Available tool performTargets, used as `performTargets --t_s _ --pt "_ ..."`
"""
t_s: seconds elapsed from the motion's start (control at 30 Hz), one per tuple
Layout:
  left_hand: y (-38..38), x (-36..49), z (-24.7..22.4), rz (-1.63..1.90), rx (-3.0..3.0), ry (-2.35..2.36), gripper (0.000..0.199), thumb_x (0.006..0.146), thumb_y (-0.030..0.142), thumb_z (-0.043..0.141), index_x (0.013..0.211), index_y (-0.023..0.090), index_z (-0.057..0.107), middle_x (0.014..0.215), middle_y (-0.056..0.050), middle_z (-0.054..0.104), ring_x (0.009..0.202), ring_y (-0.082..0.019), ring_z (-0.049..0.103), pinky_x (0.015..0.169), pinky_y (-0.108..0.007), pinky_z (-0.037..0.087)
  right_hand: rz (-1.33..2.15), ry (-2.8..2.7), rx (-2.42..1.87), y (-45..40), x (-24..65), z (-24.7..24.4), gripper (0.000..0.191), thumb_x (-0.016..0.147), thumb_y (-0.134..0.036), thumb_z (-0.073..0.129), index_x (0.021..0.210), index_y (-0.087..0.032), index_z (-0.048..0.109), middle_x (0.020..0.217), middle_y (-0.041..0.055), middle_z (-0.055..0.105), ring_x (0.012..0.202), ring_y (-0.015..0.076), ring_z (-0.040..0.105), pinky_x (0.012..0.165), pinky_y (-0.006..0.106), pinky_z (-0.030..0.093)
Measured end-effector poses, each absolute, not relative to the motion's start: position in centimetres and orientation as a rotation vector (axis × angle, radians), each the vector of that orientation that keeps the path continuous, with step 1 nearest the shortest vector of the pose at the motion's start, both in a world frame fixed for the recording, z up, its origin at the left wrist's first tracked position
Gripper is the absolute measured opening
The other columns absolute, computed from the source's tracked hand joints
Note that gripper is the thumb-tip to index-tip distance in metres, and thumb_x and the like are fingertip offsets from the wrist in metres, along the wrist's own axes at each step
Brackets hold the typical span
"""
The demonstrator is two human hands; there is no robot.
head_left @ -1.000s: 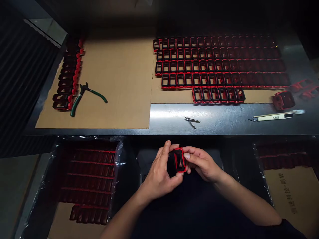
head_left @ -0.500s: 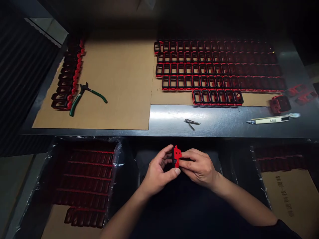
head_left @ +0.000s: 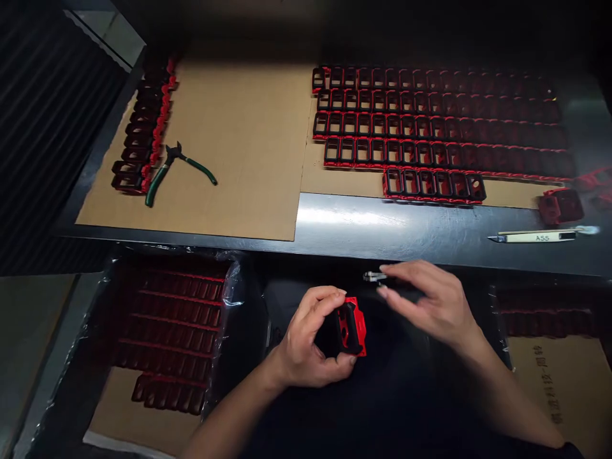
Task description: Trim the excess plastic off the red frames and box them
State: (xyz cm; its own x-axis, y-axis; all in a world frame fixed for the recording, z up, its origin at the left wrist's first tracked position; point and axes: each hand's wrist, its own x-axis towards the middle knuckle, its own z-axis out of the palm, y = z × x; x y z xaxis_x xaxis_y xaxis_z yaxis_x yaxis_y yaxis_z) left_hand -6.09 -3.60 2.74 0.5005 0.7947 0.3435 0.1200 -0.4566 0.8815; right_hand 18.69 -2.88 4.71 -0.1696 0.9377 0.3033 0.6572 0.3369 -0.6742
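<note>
A red and black plastic frame [head_left: 354, 328] is held in my left hand [head_left: 310, 338], thumb at its lower end and fingers at its upper end. Its open side faces partly up. To the right, my right hand [head_left: 430, 299] pinches small metal nippers [head_left: 373, 276] between thumb and fingertips, just past the table's front edge. The nippers' jaws point left, above and a little right of the frame, not touching it.
Rows of similar frames [head_left: 393, 152] stand on the metal table [head_left: 344, 217]. Green-handled pliers [head_left: 157, 176] lie on cardboard [head_left: 239, 146] at left. A white knife [head_left: 540, 237] lies at right. Lined bins with frames [head_left: 176, 354] flank my lap.
My right hand has let go of the frame and picked up the nippers from the table. The frame has turned in my left hand, and the view has shifted slightly.
</note>
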Motion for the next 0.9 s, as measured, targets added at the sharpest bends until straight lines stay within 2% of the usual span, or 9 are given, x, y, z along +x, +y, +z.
performTargets --t_s 0.07,0.17,0.43,0.57,0.9 --pt "-3.5 -6.0 2.7 1.0 1.884 0.697 0.074 0.08 0.026 0.072 0.146 0.021 0.04 0.126 -0.018 0.056 0.116 -0.03 0.061 0.093 -0.048 0.058 0.687 -1.91 -1.256 -5.3 18.0 5.5 0.028 0.086 -0.022 0.074 0.114 -0.022 0.072 0.091 0.0061 0.078 0.076 0.0193 0.073 0.067 0.03 0.059" --pt "-3.3 -5.9 2.2 0.97 1.849 0.646 0.076 0.08 0.026 0.074 0.147 0.021 0.039 0.134 -0.02 0.057 0.121 -0.031 0.061 0.095 -0.048 0.058 0.759 -1.859 -1.16 -7.5 16.8 5.8 0.034 0.083 -0.021 0.077 0.117 -0.023 0.071 0.091 0.0064 0.08 0.075 0.0203 0.076 0.065 0.03 0.062" --pt "-3.3 -6.0 1.3 0.96 1.817 0.614 0.078 0.085 0.034 0.072 0.153 0.02 0.036 0.139 -0.02 0.058 0.126 -0.03 0.06 0.1 -0.048 0.057 0.599 -1.994 -1.096 -7.3 16.4 5.9 0.01 0.081 -0.023 0.081 0.09 -0.021 0.076 0.089 0.0068 0.08 0.066 0.0166 0.074 0.056 0.026 0.059" --pt "-3.5 -6.2 1.0 0.992 1.801 0.635 0.078 0.085 0.035 0.072 0.152 0.018 0.037 0.14 -0.02 0.058 0.126 -0.029 0.06 0.101 -0.048 0.057 0.561 -2.017 -1.082 -7.1 16.3 5.9 0.004 0.085 -0.025 0.078 0.087 -0.021 0.077 0.089 0.006 0.08 0.062 0.0145 0.072 0.053 0.025 0.056" --pt "-3.5 -6.2 0.6 1.036 1.786 0.619 0.077 0.087 0.039 0.072 0.152 0.015 0.038 0.139 -0.021 0.058 0.126 -0.029 0.06 0.102 -0.047 0.055 0.519 -1.975 -1.053 -7.0 15.9 5.8 0.006 0.087 -0.023 0.076 0.085 -0.018 0.077 0.088 0.0071 0.08 0.061 0.014 0.07 0.052 0.025 0.052"
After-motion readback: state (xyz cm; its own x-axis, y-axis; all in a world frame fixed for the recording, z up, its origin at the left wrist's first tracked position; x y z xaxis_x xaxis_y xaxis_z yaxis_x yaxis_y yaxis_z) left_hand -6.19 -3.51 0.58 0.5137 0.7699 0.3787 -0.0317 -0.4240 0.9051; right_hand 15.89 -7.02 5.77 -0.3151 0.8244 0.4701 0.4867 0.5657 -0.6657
